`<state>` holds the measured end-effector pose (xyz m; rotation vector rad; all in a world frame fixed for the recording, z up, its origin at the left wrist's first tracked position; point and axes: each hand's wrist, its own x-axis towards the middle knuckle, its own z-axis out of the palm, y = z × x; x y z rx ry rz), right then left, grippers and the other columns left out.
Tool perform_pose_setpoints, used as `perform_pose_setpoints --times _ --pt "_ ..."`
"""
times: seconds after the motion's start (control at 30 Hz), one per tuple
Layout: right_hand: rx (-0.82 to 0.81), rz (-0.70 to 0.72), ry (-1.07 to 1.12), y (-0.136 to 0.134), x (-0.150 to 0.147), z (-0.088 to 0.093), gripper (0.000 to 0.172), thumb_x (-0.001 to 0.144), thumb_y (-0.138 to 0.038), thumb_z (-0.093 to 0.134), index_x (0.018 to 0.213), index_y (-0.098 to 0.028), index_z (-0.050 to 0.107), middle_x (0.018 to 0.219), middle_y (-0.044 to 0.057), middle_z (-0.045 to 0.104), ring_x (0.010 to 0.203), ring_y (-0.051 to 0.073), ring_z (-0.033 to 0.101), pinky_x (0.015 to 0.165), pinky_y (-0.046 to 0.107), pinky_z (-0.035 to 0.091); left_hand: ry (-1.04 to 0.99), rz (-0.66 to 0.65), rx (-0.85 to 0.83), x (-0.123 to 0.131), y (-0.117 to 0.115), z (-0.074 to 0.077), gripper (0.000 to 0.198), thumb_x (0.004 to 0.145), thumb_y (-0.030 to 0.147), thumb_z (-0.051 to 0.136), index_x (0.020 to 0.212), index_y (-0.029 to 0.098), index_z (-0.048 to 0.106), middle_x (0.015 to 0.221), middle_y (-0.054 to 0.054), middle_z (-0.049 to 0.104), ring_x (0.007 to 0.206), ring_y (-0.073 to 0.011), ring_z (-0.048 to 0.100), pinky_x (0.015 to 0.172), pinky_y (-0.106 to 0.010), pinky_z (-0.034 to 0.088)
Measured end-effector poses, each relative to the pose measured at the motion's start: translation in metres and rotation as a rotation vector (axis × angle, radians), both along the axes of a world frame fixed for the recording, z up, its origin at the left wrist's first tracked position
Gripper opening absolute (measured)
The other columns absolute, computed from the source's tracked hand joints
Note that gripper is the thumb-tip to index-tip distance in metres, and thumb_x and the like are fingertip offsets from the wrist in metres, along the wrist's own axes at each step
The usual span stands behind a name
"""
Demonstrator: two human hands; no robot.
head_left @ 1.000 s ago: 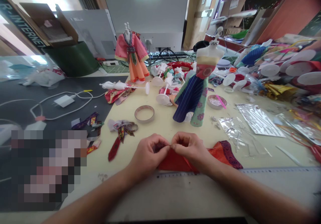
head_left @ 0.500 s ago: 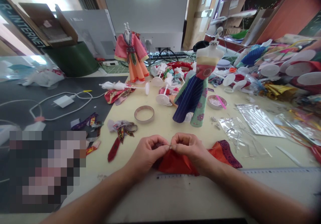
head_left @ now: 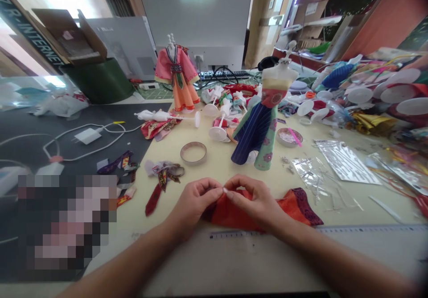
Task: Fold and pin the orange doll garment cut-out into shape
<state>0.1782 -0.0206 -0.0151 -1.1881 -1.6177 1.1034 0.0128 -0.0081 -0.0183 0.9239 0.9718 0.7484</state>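
My left hand (head_left: 197, 202) and my right hand (head_left: 250, 200) meet over a red-orange cloth (head_left: 234, 215), their fingertips touching near its upper edge. Both hands pinch and bunch the cloth. Its dark purple patterned trim (head_left: 305, 206) lies to the right, beyond my right wrist. Part of the cloth is hidden under my palms. A steel ruler (head_left: 234, 234) runs along the cloth's near edge. Patterned ribbon scraps (head_left: 162, 177) lie left of my left hand.
A miniature blue and green hanbok on a white dress form (head_left: 259, 128) stands straight ahead, with a pink and orange one (head_left: 176, 75) behind it. A thin ring (head_left: 193, 153), clear plastic bags (head_left: 344, 161) and white stands (head_left: 217, 133) lie on the cream mat (head_left: 214, 173).
My fingertips have shifted slightly left and spread a little. The red cloth now bunches higher between my hands, and the small dark bit in my left fingers no longer shows.
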Motion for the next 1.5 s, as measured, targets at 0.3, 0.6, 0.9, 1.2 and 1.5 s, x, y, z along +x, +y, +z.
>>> perform_pose_setpoints --times 0.3,0.6,0.9,1.2,1.5 --pt "-0.025 -0.017 -0.028 0.0005 0.0003 0.0008 0.014 0.076 -0.022 0.054 0.064 -0.017 0.055 0.059 -0.002 0.053 0.057 0.01 0.046 0.054 0.022 0.036 0.084 -0.018 0.157 -0.0012 -0.0012 0.0024 0.021 0.076 0.034 0.061 0.075 0.014 0.059 0.061 0.002 0.053 0.055 -0.0071 0.043 0.05 -0.016 0.032" --pt "-0.025 0.012 -0.047 0.0 0.0006 0.0007 0.011 0.073 -0.017 0.052 0.062 -0.016 0.053 0.058 -0.003 0.051 0.058 0.01 0.045 0.054 0.021 0.034 0.275 -0.015 0.289 -0.0016 -0.0006 0.0006 0.014 0.074 0.027 0.062 0.07 0.014 0.06 0.059 0.003 0.051 0.054 -0.007 0.039 0.048 -0.016 0.03" --pt "-0.227 0.069 0.158 0.0032 0.0032 -0.0015 0.011 0.071 -0.025 0.057 0.064 -0.016 0.055 0.06 -0.002 0.05 0.057 0.009 0.042 0.051 0.021 0.031 0.186 -0.023 0.206 -0.002 -0.0005 0.0002 0.016 0.074 0.03 0.061 0.072 0.014 0.06 0.057 0.004 0.05 0.05 -0.0059 0.038 0.045 -0.016 0.028" --pt "-0.264 0.044 0.23 0.0049 0.0035 -0.0038 0.015 0.071 -0.027 0.059 0.064 -0.015 0.056 0.061 -0.002 0.051 0.057 0.009 0.042 0.051 0.02 0.032 0.321 0.054 0.387 -0.0015 -0.0007 0.001 0.017 0.081 0.031 0.055 0.088 0.016 0.059 0.077 -0.002 0.063 0.068 -0.0135 0.055 0.063 -0.024 0.044" --pt "-0.198 0.004 0.135 0.0051 0.0033 -0.0046 0.013 0.072 -0.026 0.057 0.065 -0.015 0.059 0.062 -0.001 0.055 0.06 0.011 0.048 0.055 0.022 0.036 0.799 0.233 1.448 -0.0025 -0.0066 -0.0035 0.011 0.078 0.013 0.059 0.083 0.021 0.065 0.08 -0.004 0.061 0.081 -0.0189 0.053 0.081 -0.037 0.041"
